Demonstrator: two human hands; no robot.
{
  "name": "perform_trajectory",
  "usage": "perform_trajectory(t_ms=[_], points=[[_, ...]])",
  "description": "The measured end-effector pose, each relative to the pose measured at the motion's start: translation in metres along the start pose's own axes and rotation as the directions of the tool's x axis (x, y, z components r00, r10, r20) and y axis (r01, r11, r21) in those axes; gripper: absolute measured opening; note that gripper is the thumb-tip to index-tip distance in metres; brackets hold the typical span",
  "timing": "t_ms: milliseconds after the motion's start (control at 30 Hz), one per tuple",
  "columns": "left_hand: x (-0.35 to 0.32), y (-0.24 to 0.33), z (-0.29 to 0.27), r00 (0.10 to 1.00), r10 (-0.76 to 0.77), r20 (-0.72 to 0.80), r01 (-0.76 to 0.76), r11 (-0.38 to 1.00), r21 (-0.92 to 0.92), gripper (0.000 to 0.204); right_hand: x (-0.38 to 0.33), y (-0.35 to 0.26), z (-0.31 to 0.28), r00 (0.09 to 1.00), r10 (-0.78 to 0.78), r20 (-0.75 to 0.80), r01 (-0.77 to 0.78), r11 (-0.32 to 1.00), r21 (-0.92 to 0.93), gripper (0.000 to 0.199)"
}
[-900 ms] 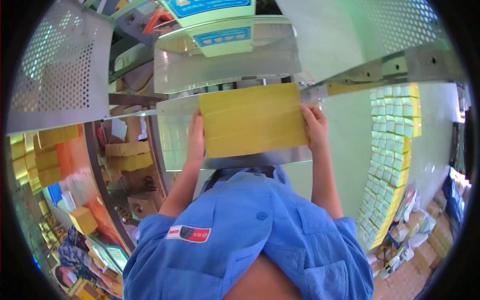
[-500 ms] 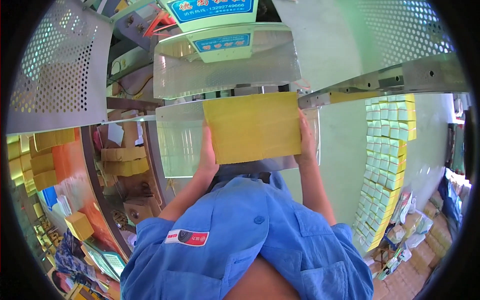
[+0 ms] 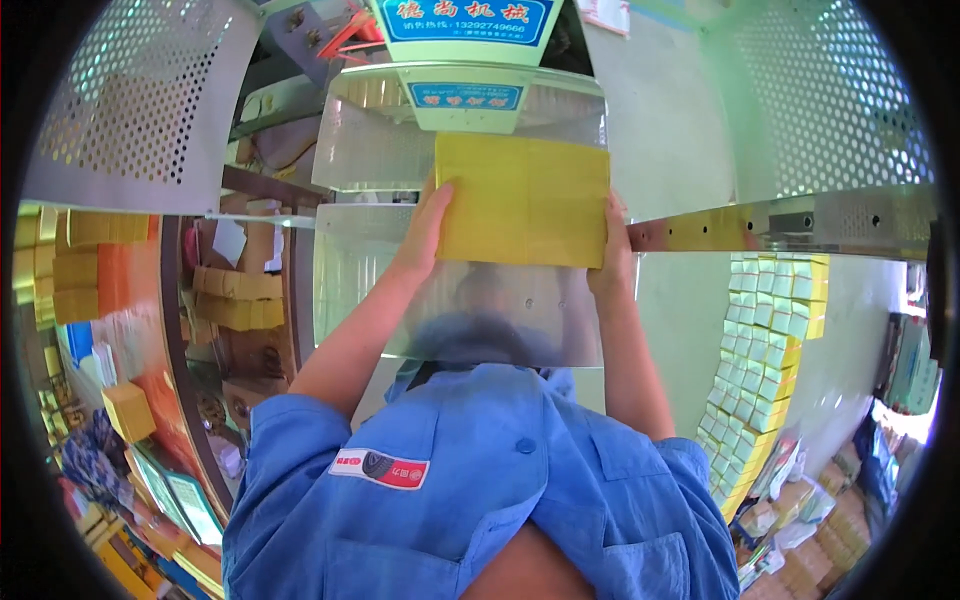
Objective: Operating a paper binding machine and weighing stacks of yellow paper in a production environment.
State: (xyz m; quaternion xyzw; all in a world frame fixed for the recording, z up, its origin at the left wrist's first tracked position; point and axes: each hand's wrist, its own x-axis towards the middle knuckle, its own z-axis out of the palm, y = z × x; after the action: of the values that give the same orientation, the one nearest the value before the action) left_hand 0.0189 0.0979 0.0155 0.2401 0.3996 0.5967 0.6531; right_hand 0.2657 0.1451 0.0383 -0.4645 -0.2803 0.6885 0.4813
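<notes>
At the bottom of the frame, a person in a blue work shirt [image 3: 480, 450] works with both arms stretched forward. Perforated metal panels [image 3: 125, 110] flank the scene at upper left and upper right. A shiny metal plate [image 3: 480, 325] spreads across the center, while rows of yellow-sided bundles [image 3: 765, 350] line the right of the frame. Just above center, a flat yellow block [image 3: 522, 200] spans the gap between the two arms; whether it touches the metal beneath is hard to tell from here. The left hand [image 3: 430, 228] grips its left edge and the right hand [image 3: 614, 235] its right, some fingers hidden behind it. The step in hand appears to be carrying or lining up the block. The next move, by this onlooker's judgment, calls for even pressure from both sides, a level block and fingertips clear of the metal.
</notes>
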Motion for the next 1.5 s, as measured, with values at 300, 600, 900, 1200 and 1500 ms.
perform_trajectory(t_ms=[300,600,900,1200,1500], points=[[-0.004,0.002,0.010,1.000,-0.019,0.002,0.018,0.984,0.179,0.064,0.005,0.001,-0.011,0.996,-0.041,0.077,0.038,0.999,0.038,0.050],[0.000,-0.005,0.009,0.994,-0.001,-0.111,0.024,0.978,0.207,0.059,0.012,0.008,-0.015,0.998,-0.011,0.069,0.003,0.994,0.107,0.044],[0.007,-0.007,0.017,0.993,0.055,-0.103,-0.018,0.944,0.328,0.060,0.035,0.039,-0.031,1.000,-0.015,0.001,0.014,0.971,0.237,0.035],[0.007,-0.008,0.033,0.994,-0.049,-0.098,0.063,0.988,0.142,0.058,0.026,0.033,-0.027,0.943,-0.264,-0.203,0.295,0.945,0.141,0.066],[-0.039,-0.018,0.009,0.987,-0.003,-0.158,0.027,0.989,0.145,0.056,-0.014,0.039,-0.033,0.999,0.022,-0.032,-0.013,0.967,0.256,0.048]])
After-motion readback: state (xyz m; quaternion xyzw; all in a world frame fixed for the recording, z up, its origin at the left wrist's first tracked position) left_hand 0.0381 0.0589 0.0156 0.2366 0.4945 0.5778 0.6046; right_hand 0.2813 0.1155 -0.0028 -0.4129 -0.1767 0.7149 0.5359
